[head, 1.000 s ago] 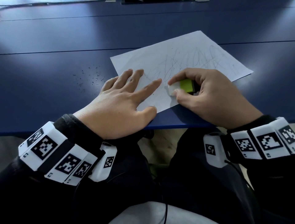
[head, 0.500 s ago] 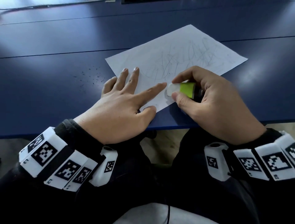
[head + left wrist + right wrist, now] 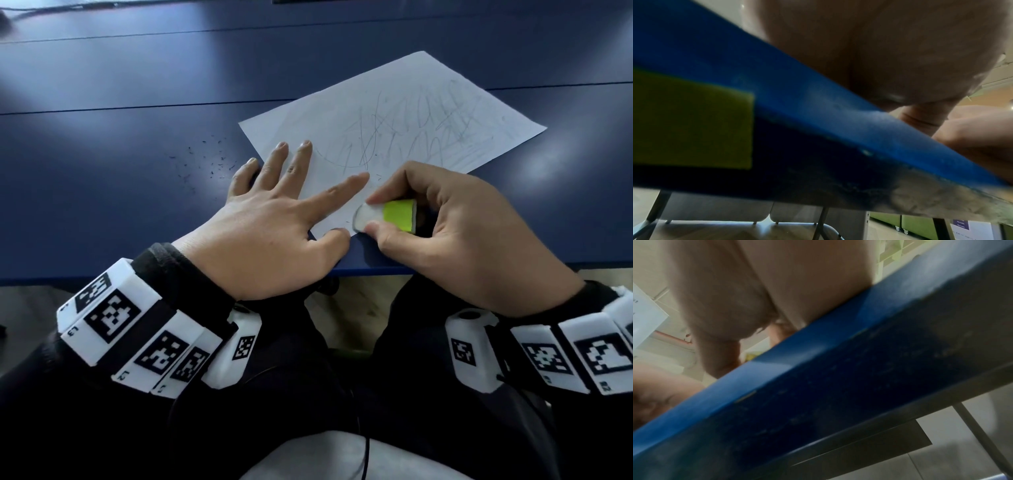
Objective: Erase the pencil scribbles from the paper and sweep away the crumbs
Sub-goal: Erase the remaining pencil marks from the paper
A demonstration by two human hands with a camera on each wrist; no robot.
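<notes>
A white sheet of paper point(image 3: 394, 113) with grey pencil scribbles point(image 3: 421, 133) lies slanted on the blue table point(image 3: 120, 144). My left hand point(image 3: 301, 185) rests flat on the sheet's near left corner with fingers spread. My right hand point(image 3: 371, 212) pinches a white eraser with a yellow-green sleeve point(image 3: 387, 216) between thumb and forefinger. The eraser's white tip touches the paper's near edge, just right of my left thumb. Dark crumbs point(image 3: 205, 161) are scattered on the table left of the paper. Both wrist views show only the table's edge from below and blurred palms.
The table's front edge point(image 3: 376, 270) runs just under both wrists, with my dark-clothed lap below it. Seams cross the blue tabletop behind the paper. A yellow-green patch point(image 3: 690, 123) sits on the table's underside edge in the left wrist view.
My right hand has drawn the eraser down and toward me, from near the left forefinger's tip to the paper's near edge. The left hand stays flat on the paper.
</notes>
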